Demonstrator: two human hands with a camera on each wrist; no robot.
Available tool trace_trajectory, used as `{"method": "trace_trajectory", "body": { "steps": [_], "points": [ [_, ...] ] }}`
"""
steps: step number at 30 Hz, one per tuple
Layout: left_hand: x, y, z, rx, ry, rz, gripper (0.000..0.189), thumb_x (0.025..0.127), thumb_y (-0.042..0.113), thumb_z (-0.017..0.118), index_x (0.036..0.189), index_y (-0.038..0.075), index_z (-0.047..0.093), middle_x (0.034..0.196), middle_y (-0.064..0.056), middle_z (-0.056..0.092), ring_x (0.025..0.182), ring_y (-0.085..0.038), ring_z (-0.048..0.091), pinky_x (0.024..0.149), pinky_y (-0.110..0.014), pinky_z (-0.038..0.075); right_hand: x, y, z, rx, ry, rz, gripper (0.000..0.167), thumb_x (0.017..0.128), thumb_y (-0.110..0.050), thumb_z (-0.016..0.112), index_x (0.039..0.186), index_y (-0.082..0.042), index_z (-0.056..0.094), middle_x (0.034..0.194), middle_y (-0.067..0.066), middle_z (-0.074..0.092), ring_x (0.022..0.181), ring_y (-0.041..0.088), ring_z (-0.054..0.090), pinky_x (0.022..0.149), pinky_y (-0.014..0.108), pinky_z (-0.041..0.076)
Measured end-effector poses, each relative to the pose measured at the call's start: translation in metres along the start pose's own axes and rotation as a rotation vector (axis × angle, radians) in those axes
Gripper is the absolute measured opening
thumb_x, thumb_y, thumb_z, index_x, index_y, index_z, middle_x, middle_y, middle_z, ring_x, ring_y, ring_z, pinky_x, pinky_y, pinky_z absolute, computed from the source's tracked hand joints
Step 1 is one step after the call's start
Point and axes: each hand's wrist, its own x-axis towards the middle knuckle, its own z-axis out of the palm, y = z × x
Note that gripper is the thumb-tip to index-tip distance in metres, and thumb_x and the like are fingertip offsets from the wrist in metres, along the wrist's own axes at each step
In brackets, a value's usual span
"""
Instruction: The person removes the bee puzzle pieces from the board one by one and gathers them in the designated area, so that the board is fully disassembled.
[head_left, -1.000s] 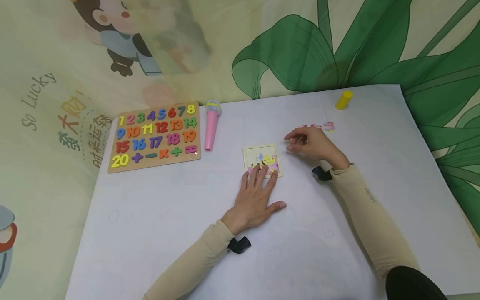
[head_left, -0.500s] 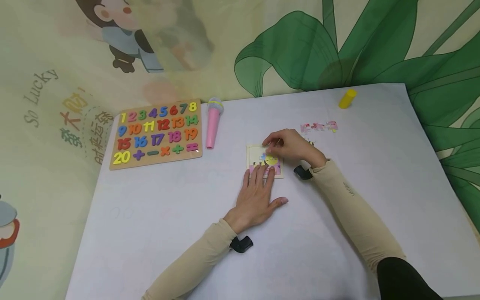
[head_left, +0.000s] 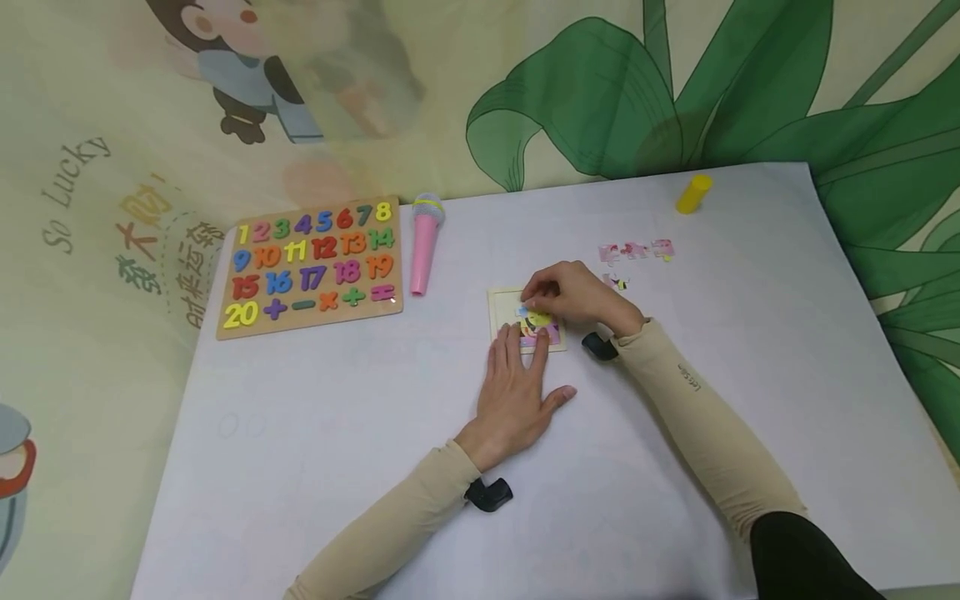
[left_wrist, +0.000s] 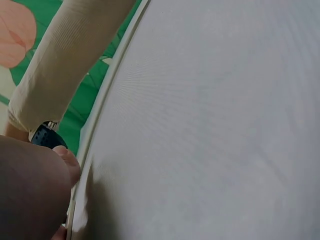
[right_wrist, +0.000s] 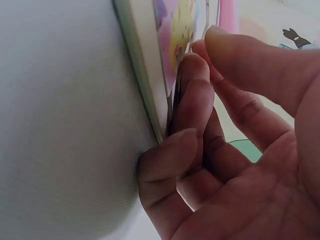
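A small square jigsaw puzzle (head_left: pixel 504 305) in a pale frame lies mid-table, partly filled with yellow, pink and blue pieces. My left hand (head_left: pixel 512 408) lies flat, its straight fingertips on the puzzle's near edge; in the left wrist view only part of this hand (left_wrist: pixel 32 187) shows. Over the puzzle's upper right, my right hand (head_left: pixel 573 293) brings thumb and forefinger together on a puzzle piece, mostly hidden by the fingers. The right wrist view has the same hand (right_wrist: pixel 240 145) beside the frame (right_wrist: pixel 145 65), other fingers touching its edge.
Several loose pink puzzle pieces (head_left: pixel 634 250) lie in a row to the right, with another loose piece (head_left: pixel 617 282) just below them. A number board (head_left: pixel 315 333) and a pink toy microphone (head_left: pixel 423 258) lie at the back left. A yellow cylinder (head_left: pixel 694 193) stands at the back right.
My right hand has moved left from beside the loose pieces onto the puzzle, uncovering those pieces. Its fingers have shifted slightly there since. The left hand stays on the near edge.
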Motion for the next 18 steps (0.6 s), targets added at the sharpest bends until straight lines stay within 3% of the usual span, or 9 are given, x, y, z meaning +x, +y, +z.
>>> {"method": "trace_trajectory", "body": {
  "steps": [7,18],
  "points": [
    [-0.0006,0.0024,0.0006,-0.006,-0.067,-0.054,0.088,0.105,0.065,0.047,0.17,0.01,0.023,0.172,-0.032,0.013,0.163,-0.051,-0.002,0.133,-0.055,0.015,0.0012,-0.0004,0.0009,-0.006,-0.004,0.01,0.008,0.099,-0.014,0.075,0.103,-0.008,0.079,0.094,0.006,0.075,0.082,0.019,0.059,0.075,0.032,0.047],
    [0.0002,0.0035,0.0025,0.009,-0.08,-0.075,0.087,0.107,0.067,0.041,0.171,0.012,0.02,0.174,-0.031,0.012,0.164,-0.047,-0.002,0.133,-0.056,0.011,0.0027,0.0005,0.0022,0.003,-0.004,0.028,0.01,0.098,-0.016,0.076,0.102,-0.007,0.077,0.088,0.004,0.07,0.079,0.018,0.057,0.074,0.032,0.046]
  ]
}}
